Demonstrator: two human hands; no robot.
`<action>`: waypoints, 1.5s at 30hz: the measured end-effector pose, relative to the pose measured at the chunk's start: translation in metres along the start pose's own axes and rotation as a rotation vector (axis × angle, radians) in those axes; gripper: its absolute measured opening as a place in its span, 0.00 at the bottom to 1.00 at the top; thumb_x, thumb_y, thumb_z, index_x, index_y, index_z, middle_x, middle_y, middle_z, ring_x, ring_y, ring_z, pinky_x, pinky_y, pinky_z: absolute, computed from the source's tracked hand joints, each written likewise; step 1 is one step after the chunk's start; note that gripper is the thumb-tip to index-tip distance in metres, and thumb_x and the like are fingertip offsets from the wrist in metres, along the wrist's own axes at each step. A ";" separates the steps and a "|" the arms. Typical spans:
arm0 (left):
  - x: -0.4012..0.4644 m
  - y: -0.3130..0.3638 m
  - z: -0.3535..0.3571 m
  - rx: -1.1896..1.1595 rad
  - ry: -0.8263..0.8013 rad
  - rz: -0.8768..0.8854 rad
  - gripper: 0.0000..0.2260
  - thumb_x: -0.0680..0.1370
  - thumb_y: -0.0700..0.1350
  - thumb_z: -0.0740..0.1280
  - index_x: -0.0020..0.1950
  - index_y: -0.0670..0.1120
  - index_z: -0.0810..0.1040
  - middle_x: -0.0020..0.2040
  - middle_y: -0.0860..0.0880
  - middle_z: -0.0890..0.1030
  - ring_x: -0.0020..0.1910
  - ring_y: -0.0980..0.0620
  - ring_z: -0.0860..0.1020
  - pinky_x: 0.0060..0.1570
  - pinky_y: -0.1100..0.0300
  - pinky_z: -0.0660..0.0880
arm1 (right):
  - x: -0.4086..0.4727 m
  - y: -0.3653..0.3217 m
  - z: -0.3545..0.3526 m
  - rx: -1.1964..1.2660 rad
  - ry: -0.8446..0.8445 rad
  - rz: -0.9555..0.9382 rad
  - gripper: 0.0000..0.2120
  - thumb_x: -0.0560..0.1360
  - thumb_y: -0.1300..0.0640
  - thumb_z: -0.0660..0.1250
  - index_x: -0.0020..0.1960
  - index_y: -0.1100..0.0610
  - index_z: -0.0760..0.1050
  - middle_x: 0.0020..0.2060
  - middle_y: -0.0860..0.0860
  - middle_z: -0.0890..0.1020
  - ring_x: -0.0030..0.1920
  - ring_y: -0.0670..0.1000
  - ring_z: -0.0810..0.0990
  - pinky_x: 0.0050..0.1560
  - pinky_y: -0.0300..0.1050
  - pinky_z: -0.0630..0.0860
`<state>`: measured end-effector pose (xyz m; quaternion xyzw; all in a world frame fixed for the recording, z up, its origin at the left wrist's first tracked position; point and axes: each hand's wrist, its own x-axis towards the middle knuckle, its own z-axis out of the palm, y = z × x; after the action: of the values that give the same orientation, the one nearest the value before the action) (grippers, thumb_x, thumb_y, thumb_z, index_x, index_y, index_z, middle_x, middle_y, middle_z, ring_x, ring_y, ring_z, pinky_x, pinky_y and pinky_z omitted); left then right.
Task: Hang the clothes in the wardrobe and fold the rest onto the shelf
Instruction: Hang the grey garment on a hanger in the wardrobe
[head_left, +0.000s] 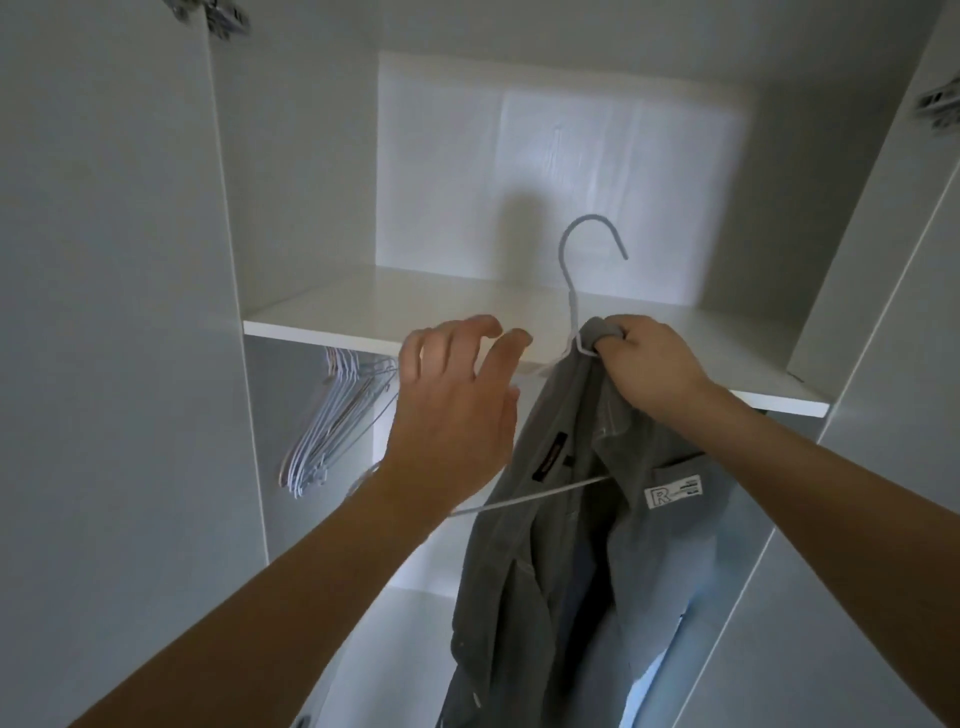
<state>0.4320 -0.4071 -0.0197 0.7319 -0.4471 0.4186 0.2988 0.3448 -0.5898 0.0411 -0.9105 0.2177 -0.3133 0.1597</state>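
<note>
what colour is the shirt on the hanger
Grey shirt, with a white chest label, on a white hanger; head view.

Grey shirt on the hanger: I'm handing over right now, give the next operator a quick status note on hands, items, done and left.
Right hand grips the grey shirt at its collar, together with the neck of the white hanger.
Left hand is open, holding nothing, beside the shirt.
Hook is up in front of the shelf, not on any rail.
Spare hangers hang below the shelf, left.
Done: shirt on hanger.
Left: hang it under the shelf; nothing folded on the shelf yet.
</note>
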 end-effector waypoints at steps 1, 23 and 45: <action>-0.013 0.003 0.004 -0.025 0.125 0.074 0.12 0.74 0.42 0.66 0.57 0.46 0.75 0.52 0.45 0.77 0.50 0.47 0.73 0.54 0.54 0.64 | 0.003 0.002 -0.003 -0.014 0.037 0.025 0.15 0.79 0.53 0.54 0.39 0.58 0.74 0.35 0.54 0.78 0.38 0.55 0.75 0.38 0.46 0.68; -0.005 -0.077 0.061 -1.055 -0.685 -1.305 0.12 0.77 0.44 0.67 0.57 0.38 0.79 0.46 0.41 0.84 0.45 0.44 0.81 0.46 0.52 0.79 | -0.029 0.069 -0.038 -0.350 0.162 0.212 0.23 0.81 0.42 0.46 0.46 0.58 0.71 0.46 0.63 0.79 0.48 0.63 0.77 0.50 0.52 0.71; 0.071 0.000 0.020 -0.136 -0.568 -0.028 0.19 0.76 0.67 0.56 0.46 0.52 0.71 0.37 0.55 0.76 0.41 0.52 0.76 0.38 0.58 0.67 | -0.028 -0.010 -0.045 0.790 -0.050 0.451 0.12 0.74 0.61 0.54 0.40 0.60 0.74 0.31 0.58 0.77 0.32 0.56 0.76 0.37 0.41 0.72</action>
<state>0.4570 -0.4522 0.0329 0.8041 -0.5299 0.1617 0.2156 0.2989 -0.5744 0.0650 -0.7170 0.2706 -0.3075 0.5641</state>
